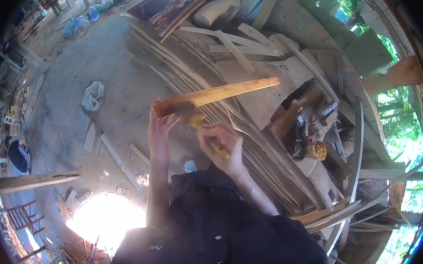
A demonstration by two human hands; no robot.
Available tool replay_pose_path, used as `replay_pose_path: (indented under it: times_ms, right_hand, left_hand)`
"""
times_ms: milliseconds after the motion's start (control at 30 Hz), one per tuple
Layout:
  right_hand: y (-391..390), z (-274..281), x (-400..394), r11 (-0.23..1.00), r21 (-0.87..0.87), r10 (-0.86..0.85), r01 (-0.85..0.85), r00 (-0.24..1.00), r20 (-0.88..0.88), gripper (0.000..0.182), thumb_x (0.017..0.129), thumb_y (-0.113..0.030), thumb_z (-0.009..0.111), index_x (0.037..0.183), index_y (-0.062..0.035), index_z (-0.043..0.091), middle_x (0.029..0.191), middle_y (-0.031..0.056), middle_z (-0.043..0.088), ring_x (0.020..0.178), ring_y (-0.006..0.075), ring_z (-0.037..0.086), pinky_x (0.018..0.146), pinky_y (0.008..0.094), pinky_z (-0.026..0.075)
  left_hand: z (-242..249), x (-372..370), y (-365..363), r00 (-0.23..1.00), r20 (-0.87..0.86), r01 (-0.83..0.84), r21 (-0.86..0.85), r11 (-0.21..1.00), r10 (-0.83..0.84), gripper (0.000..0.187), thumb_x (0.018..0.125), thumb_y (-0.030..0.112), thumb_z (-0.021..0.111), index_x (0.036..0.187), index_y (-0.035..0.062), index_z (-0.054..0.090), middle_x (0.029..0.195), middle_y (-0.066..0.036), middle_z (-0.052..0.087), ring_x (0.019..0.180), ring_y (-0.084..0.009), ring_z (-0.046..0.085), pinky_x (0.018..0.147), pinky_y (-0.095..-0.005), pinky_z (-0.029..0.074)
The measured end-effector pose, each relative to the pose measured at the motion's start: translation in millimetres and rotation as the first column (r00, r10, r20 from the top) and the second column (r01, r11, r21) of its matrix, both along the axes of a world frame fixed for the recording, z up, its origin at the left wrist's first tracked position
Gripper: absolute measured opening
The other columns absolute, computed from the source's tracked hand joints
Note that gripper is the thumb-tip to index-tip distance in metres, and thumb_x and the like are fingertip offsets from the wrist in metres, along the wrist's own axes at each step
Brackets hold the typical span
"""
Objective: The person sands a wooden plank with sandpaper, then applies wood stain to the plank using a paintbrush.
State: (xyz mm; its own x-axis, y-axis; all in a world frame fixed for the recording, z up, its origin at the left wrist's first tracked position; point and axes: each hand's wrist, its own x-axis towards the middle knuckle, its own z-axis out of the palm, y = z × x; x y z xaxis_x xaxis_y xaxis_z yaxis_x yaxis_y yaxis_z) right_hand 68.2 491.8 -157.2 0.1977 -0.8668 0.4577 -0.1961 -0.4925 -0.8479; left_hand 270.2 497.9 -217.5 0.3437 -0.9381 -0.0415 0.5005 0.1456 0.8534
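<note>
My left hand (pixel 161 124) grips the near left end of a long, slightly curved wooden piece (pixel 224 92), reddish brown at that end and paler toward its tip. The piece is held up in front of me and slants up to the right. In my right hand (pixel 223 145) is a paintbrush (pixel 196 121) with a yellowish handle, my fingers wrapped round it. Its dark head is smeared by motion and overlaps the lower edge of the wood near my left hand.
Planks and boards (pixel 264 150) are piled to the right. Among them stands an amber-coloured jar (pixel 316 149). A clear plastic bag (pixel 93 96) and wood offcuts (pixel 120 157) lie on the floor at left. A wooden beam (pixel 34 183) juts in from the left, above bright sunlight.
</note>
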Motion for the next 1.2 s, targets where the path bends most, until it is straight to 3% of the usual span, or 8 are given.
replay_pose_path:
  times_ms: [133,367,467,533,633,733,1067,1200]
  right_hand:
    - [-13,-22,-21,0.986,0.145,0.083,-0.084,0.996,0.015,0.015,0.083,0.002,0.076,0.097,-0.0014,0.073,0.097,0.0090,0.073,0.070,0.0119,0.065,0.059,0.0248,0.051]
    - [-120,-129,-133,0.905,0.298,-0.361,0.304,0.919,0.158,0.010,0.088,-0.002,0.073,0.097,0.0004,0.074,0.085,0.0080,0.075,0.077,0.0101,0.067,0.069,0.0253,0.053]
    - [-125,-117,-128,0.801,0.128,-0.561,0.584,0.808,-0.178,0.015,0.084,-0.009,0.077,0.097,-0.0010,0.075,0.079,0.0069,0.074,0.073,0.0081,0.064,0.067,0.0278,0.051]
    - [-103,-112,-94,0.931,0.170,-0.344,0.324,0.933,0.103,0.015,0.081,-0.005,0.080,0.095,-0.0020,0.076,0.089,0.0084,0.075,0.076,0.0129,0.067,0.065,0.0294,0.052]
    - [-68,-57,-70,0.991,0.108,0.077,-0.085,0.994,0.072,0.011,0.085,-0.001,0.077,0.095,-0.0021,0.075,0.100,0.0088,0.075,0.089,0.0178,0.072,0.069,0.0281,0.055]
    - [-93,-83,-99,0.963,0.179,0.181,-0.201,0.976,0.121,0.008,0.089,-0.002,0.075,0.097,-0.0013,0.074,0.106,0.0107,0.074,0.094,0.0184,0.071,0.076,0.0305,0.058]
    - [-284,-213,-305,0.745,0.479,-0.563,0.464,0.823,0.077,0.015,0.084,-0.006,0.070,0.097,0.0008,0.075,0.090,0.0069,0.076,0.087,0.0142,0.070,0.082,0.0293,0.054]
    - [-269,-189,-298,0.909,0.415,-0.021,-0.045,0.988,0.152,0.013,0.087,-0.003,0.075,0.098,0.0021,0.072,0.096,0.0089,0.075,0.094,0.0180,0.072,0.087,0.0312,0.057]
  left_hand:
    - [-3,4,-3,1.000,-0.010,-0.003,0.008,1.000,0.003,0.061,0.110,0.049,0.036,0.154,0.0074,0.036,0.143,-0.016,0.054,0.131,-0.0300,0.056,0.109,-0.0445,0.043]
    - [-4,4,-1,1.000,0.024,-0.002,0.041,0.999,0.001,0.062,0.110,0.052,0.032,0.155,0.0085,0.033,0.147,-0.019,0.049,0.136,-0.0356,0.051,0.114,-0.0487,0.039]
    - [-7,4,-4,1.000,0.020,0.000,0.056,0.998,-0.001,0.064,0.109,0.054,0.031,0.155,0.0094,0.032,0.148,-0.020,0.048,0.135,-0.0365,0.051,0.115,-0.0492,0.039]
    - [-8,5,-6,0.999,0.022,-0.030,0.078,0.997,0.028,0.064,0.109,0.055,0.032,0.155,0.0110,0.032,0.149,-0.020,0.046,0.137,-0.0371,0.049,0.116,-0.0494,0.037]
    - [-16,11,-10,0.999,0.026,-0.032,0.080,0.996,0.030,0.060,0.109,0.052,0.035,0.155,0.0135,0.033,0.152,-0.016,0.044,0.137,-0.0347,0.049,0.117,-0.0483,0.036]
    - [-21,13,-15,0.996,0.011,-0.084,0.116,0.990,0.083,0.060,0.109,0.052,0.036,0.155,0.0136,0.033,0.152,-0.016,0.043,0.138,-0.0351,0.048,0.117,-0.0480,0.037]
    - [-1,-10,-29,0.975,0.090,-0.216,0.158,0.963,0.204,0.058,0.109,0.048,0.034,0.152,0.0090,0.035,0.153,-0.021,0.043,0.143,-0.0359,0.042,0.119,-0.0515,0.034]
    - [10,-19,-39,0.936,0.254,-0.286,0.153,0.946,0.242,0.056,0.110,0.046,0.032,0.150,0.0072,0.037,0.150,-0.022,0.045,0.142,-0.0353,0.043,0.117,-0.0524,0.040]
